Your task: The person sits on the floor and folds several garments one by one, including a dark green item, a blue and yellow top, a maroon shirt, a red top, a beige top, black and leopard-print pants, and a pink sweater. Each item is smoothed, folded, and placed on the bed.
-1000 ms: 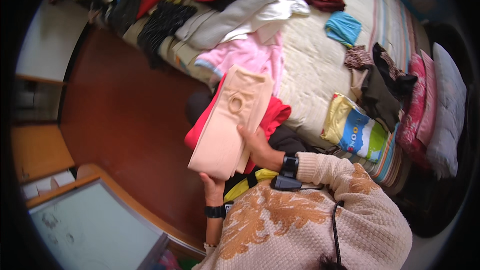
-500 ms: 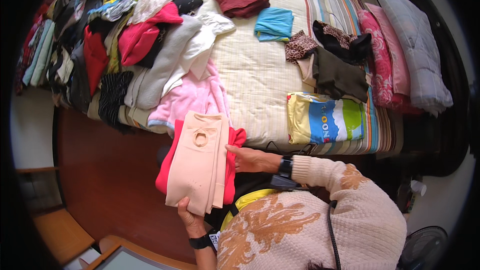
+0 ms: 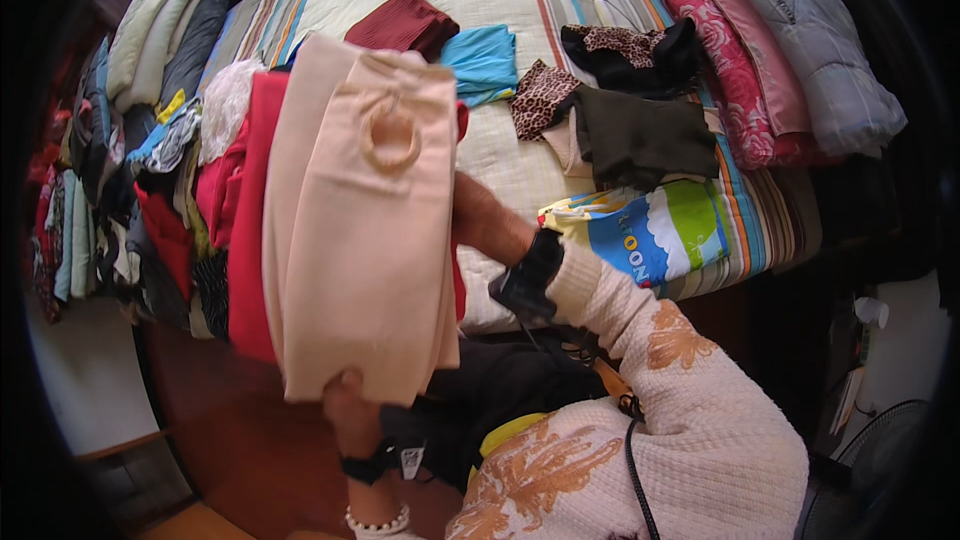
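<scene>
I hold up a stack of folded clothes in front of me. On top lies a folded beige garment (image 3: pixel 350 250) with a round ring-like opening near its upper end. A red garment (image 3: pixel 252 285) shows beneath it on both sides. My left hand (image 3: pixel 352 415) grips the stack's lower edge, thumb on the beige cloth, slightly blurred. At the right edge, my right hand (image 3: pixel 487 220) clasps the stack, its fingertips hidden behind the cloth.
Beyond the stack is a bed with a striped cover (image 3: pixel 480 155). On it lie a maroon garment (image 3: pixel 400 22), a turquoise one (image 3: pixel 480 60), dark and leopard-print clothes (image 3: pixel 645 135) and a colourful printed bag (image 3: pixel 640 230). Piled clothes (image 3: pixel 165 210) fill the left; rolled bedding (image 3: pixel 800 50) is at right.
Both hands have raised the stack of beige and red clothes up and closer, so it now covers part of the bed and the clothes pile. The view has shifted too.
</scene>
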`<state>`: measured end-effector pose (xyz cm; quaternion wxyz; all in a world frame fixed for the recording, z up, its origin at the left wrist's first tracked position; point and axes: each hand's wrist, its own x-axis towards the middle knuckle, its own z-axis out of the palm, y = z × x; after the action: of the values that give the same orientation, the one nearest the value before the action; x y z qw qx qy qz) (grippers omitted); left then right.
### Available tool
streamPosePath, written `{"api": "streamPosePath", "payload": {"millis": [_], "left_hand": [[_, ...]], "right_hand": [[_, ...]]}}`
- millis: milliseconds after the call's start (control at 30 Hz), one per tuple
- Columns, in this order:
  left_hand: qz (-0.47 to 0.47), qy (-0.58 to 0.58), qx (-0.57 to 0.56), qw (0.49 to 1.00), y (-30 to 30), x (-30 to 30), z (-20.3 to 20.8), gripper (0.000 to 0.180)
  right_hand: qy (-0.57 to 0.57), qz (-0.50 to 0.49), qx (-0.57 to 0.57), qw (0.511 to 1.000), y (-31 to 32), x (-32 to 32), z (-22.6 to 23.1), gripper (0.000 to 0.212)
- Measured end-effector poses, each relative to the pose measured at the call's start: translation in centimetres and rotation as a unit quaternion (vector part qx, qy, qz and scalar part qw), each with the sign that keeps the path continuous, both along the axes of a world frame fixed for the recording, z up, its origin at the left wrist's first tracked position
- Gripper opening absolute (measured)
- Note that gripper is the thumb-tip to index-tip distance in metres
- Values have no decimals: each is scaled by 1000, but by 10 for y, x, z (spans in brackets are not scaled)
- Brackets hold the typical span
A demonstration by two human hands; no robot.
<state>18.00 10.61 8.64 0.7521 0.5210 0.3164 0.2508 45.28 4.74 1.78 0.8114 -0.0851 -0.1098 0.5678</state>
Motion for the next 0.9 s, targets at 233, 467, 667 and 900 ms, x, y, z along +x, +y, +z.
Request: {"api": "streamPosePath", "payload": {"millis": [233,467,667,900], "left_hand": [[81,15,-417,905,-41,127,-162,25],[-55,123,-390,911,-41,100,-180,21],[-170,158,-365,902,-42,88,-145,19],[-202,166,-313,913,-47,82,-136,16]], "right_hand": [[-452,-140,-402,784,-55,86,-67,46],[-747,-372,-494,244,-196,92,-33,56],[-752,-180,-617,147,-201,103,-89,106],[-714,-366,-543,248,-194,169,-99,65]]}}
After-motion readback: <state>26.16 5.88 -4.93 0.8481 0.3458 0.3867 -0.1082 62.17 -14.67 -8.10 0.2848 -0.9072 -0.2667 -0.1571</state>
